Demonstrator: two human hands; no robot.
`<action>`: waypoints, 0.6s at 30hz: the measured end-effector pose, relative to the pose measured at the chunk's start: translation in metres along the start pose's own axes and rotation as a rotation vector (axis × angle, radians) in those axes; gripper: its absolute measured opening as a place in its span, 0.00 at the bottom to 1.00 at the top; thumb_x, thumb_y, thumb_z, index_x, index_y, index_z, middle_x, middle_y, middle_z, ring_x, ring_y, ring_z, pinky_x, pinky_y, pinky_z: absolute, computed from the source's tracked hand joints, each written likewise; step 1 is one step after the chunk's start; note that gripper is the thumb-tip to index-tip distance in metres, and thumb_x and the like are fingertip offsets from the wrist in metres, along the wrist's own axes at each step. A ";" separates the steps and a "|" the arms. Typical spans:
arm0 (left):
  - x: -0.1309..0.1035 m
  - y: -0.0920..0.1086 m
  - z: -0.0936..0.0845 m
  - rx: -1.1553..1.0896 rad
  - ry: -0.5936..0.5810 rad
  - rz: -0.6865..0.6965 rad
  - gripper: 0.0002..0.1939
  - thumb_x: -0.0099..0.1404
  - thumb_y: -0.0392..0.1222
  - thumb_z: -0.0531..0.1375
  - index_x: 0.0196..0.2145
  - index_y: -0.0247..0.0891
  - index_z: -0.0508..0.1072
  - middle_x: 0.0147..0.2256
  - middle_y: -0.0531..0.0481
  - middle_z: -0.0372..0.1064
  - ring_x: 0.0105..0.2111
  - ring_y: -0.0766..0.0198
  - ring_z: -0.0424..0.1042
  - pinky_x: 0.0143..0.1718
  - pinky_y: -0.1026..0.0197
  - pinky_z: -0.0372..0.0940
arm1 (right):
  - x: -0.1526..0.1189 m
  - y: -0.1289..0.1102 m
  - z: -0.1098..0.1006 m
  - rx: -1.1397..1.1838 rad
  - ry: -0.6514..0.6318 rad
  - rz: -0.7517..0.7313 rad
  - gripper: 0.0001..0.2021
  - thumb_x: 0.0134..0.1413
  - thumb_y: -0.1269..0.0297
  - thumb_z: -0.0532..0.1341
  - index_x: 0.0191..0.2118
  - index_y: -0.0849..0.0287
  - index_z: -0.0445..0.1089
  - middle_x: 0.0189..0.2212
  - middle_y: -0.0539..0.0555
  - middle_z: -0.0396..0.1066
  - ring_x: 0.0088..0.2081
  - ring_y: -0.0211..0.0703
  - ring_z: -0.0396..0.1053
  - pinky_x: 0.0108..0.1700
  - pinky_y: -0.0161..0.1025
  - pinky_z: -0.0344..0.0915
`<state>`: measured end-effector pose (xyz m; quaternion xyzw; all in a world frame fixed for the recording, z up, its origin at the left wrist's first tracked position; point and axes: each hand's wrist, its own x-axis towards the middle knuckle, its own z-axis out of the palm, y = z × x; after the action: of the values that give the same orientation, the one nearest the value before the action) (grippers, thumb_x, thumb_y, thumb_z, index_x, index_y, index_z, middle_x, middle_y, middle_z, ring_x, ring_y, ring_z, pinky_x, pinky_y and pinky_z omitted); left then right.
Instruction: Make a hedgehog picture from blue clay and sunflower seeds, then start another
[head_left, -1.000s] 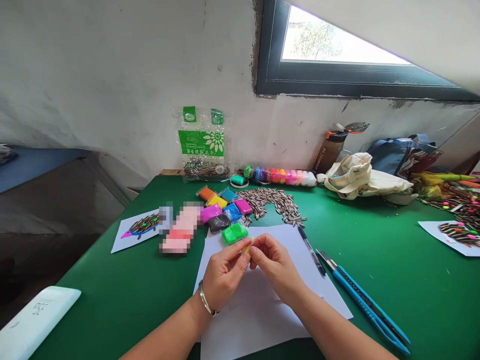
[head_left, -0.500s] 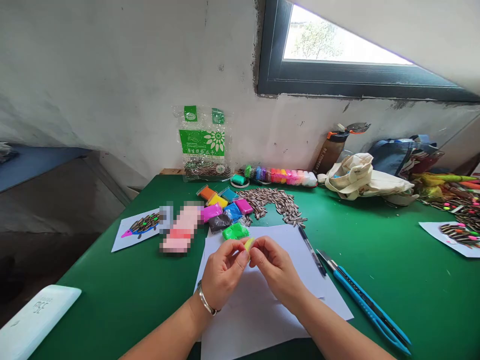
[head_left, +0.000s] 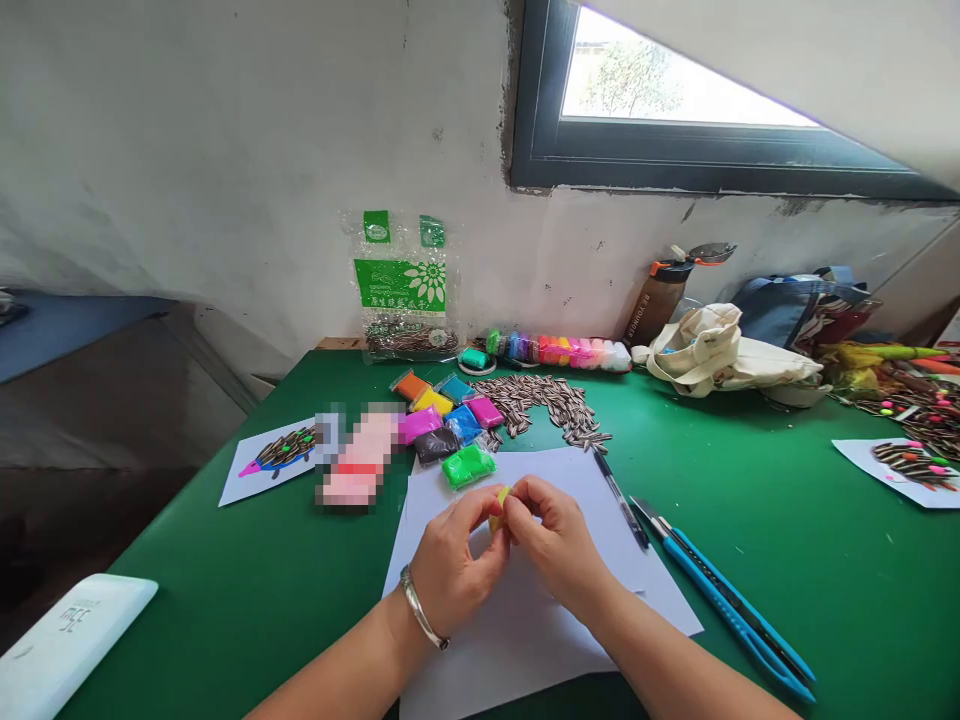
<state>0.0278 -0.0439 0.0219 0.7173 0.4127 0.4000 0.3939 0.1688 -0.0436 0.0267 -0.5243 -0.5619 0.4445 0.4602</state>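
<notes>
A small yellow piece [head_left: 503, 494], which looks like modelling clay, is pinched between the fingertips of both hands, mostly covered by them. My left hand [head_left: 459, 552], with a silver bangle at the wrist, grips its left side between thumb and fingers. From the right, my right hand [head_left: 556, 537] closes thumb and forefinger on it. Both hands are over white paper [head_left: 525, 630]. Just beyond them lies a bright green clay packet [head_left: 468, 466], beside several other coloured packets [head_left: 436, 445].
Sunflower seeds [head_left: 551, 400] are heaped behind the paper. A pen [head_left: 622, 500] and a blue utility knife [head_left: 731, 605] lie to the right. At left are a seed hedgehog picture [head_left: 274, 455] and a white device [head_left: 75, 635]. A seed bag [head_left: 405, 300] leans on the wall.
My left hand has turned slightly, opening a wider gap between its thumb and forefinger. The yellow piece has shifted in the fingertips and now shows less. The view has moved slightly.
</notes>
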 end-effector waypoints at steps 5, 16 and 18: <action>0.001 0.008 -0.003 -0.081 -0.006 -0.042 0.24 0.60 0.42 0.60 0.54 0.41 0.64 0.53 0.44 0.64 0.52 0.54 0.65 0.52 0.52 0.64 | -0.003 -0.008 -0.005 0.033 -0.013 -0.105 0.09 0.52 0.67 0.54 0.23 0.59 0.64 0.21 0.48 0.63 0.26 0.35 0.58 0.30 0.33 0.57; 0.009 -0.007 -0.012 -0.239 -0.042 -0.245 0.19 0.54 0.49 0.64 0.40 0.37 0.70 0.33 0.50 0.69 0.31 0.63 0.69 0.30 0.64 0.67 | 0.005 -0.005 -0.014 0.185 -0.142 0.019 0.09 0.50 0.62 0.58 0.24 0.59 0.63 0.20 0.46 0.59 0.23 0.33 0.56 0.25 0.32 0.54; 0.010 -0.007 -0.014 -0.115 0.036 -0.228 0.17 0.55 0.50 0.63 0.38 0.37 0.69 0.31 0.51 0.68 0.29 0.64 0.68 0.29 0.65 0.66 | 0.006 -0.005 -0.015 0.064 -0.152 -0.010 0.07 0.52 0.62 0.57 0.27 0.59 0.67 0.23 0.47 0.62 0.26 0.35 0.58 0.28 0.32 0.55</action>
<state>0.0168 -0.0287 0.0234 0.6348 0.4749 0.3885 0.4696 0.1824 -0.0374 0.0343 -0.4714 -0.5831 0.4985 0.4350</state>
